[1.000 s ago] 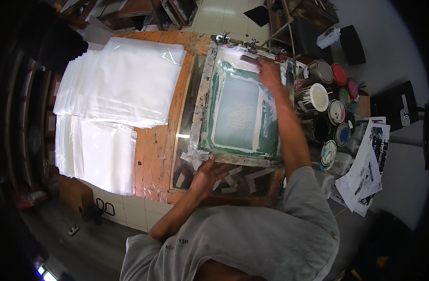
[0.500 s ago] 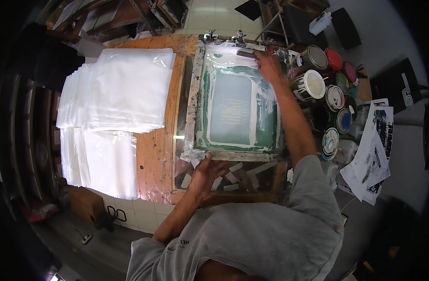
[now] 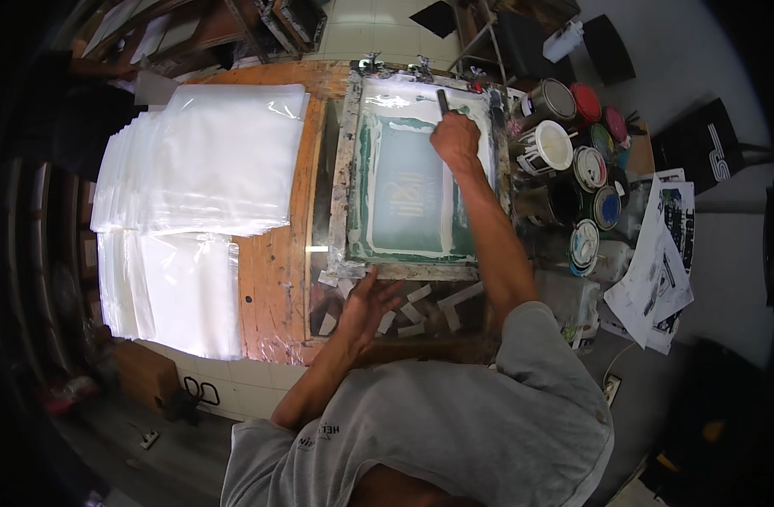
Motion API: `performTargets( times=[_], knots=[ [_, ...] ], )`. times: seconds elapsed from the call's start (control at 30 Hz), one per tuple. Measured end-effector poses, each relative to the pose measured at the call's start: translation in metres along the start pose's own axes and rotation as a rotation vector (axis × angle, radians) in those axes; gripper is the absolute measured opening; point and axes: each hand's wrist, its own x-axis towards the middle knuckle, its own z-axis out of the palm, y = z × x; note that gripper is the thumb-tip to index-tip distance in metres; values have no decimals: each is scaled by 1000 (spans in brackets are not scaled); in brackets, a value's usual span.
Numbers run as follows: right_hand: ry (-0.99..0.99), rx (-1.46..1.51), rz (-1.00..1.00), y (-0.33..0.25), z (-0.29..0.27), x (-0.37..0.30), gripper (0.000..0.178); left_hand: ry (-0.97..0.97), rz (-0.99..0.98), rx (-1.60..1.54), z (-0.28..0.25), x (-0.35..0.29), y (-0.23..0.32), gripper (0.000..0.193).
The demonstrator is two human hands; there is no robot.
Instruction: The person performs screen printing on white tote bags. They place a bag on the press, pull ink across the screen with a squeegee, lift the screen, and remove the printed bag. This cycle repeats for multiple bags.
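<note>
A printing screen (image 3: 351, 182) in a worn, ink-stained frame lies on the table, its green mesh bearing a pale central panel with a small design. White ink is smeared over its far end and around the panel. My right hand (image 3: 456, 139) is closed around a squeegee, whose dark end (image 3: 443, 101) sticks out beyond the fist over the far part of the mesh; the rest is hidden by the hand. At the screen's near edge rests my left hand (image 3: 370, 306), fingers apart, one fingertip touching the frame and nothing visibly grasped.
Stacks of clear plastic sheets (image 3: 226, 160) cover the table's (image 3: 273, 291) left side. Several open ink cans (image 3: 546, 148) crowd the screen's right side, with printed papers (image 3: 653, 275) beyond them. Hinge clamps (image 3: 423, 66) hold the far edge. Pale strips (image 3: 412, 313) lie below the near edge.
My right hand has moved left and nearer, and the squeegee has turned from lying crosswise to pointing away from me. My left hand stays at the frame's near edge. The view has shifted slightly.
</note>
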Motion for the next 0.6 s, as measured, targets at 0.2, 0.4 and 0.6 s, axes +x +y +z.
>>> performTargets(
  times=[0.2,0.4,0.6],
  knots=[
    [-78,50,-275,-36,-18,47,20,-51,11,4,1,-7,5,70],
    [-62,52,-362,14,1,14,31,-54,7,-2,-1,-2,2,70],
    [88,163,-577,-1,18,-48,43,39,-5,-19,-4,1,-6,60]
  ],
)
